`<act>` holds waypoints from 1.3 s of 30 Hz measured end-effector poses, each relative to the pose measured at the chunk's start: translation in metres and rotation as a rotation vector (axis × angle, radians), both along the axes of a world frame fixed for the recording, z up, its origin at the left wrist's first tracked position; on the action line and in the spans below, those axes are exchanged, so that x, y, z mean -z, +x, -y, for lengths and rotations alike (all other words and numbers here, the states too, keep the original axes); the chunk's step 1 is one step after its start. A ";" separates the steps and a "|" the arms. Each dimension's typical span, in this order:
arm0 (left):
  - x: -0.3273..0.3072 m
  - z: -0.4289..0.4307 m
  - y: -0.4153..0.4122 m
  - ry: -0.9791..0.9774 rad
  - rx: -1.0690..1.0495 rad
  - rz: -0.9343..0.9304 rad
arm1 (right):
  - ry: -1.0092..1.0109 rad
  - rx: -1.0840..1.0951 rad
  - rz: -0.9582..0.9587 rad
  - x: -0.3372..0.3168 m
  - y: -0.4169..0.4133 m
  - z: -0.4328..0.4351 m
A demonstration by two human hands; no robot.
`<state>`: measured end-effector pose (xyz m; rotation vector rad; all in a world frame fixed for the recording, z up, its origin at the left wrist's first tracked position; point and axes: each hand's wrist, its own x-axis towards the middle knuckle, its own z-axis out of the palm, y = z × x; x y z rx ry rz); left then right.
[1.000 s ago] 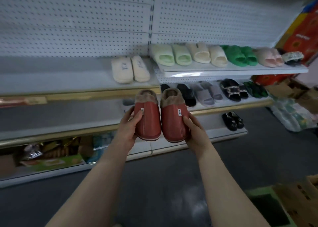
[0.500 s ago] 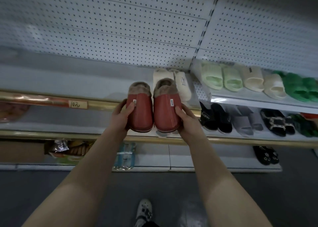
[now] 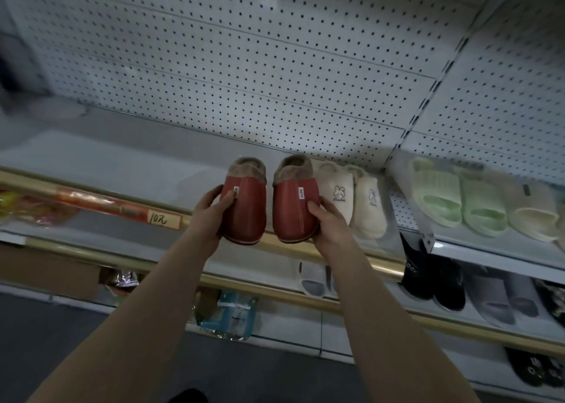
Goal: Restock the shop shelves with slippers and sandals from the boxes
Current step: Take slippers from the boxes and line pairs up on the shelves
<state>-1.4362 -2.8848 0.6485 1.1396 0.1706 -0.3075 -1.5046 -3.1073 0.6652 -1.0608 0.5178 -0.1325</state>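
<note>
At the gold shelf edge (image 3: 367, 262): a "10元" price tag (image 3: 163, 219) on it, left hand (image 3: 211, 216) curled round the left red slipper (image 3: 246, 211), right hand (image 3: 328, 229) curled round the right red slipper (image 3: 293, 216) tagged "HOME", arms outstretched, cream bunny slippers (image 3: 337, 194) just right.

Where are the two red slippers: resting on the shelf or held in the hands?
Held, one in each: left hand grips the left red slipper, right hand the right red slipper.
</note>
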 end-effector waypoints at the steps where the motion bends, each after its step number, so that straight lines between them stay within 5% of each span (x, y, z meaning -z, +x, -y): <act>1: 0.003 0.000 0.009 0.000 0.004 -0.006 | 0.002 0.007 -0.007 0.002 0.008 -0.001; 16: 0.017 -0.001 0.143 0.126 0.135 -0.029 | -0.093 0.181 -0.083 0.013 0.127 -0.027; 26: -0.001 0.014 0.164 0.615 0.143 0.362 | -0.338 0.248 -0.137 0.004 0.127 -0.021; 34: -0.020 0.054 0.157 0.709 0.208 0.617 | -0.380 0.347 -0.107 -0.019 0.080 -0.005; 39: -0.037 0.088 0.120 0.525 0.326 0.677 | -0.360 0.440 -0.102 -0.034 0.030 0.003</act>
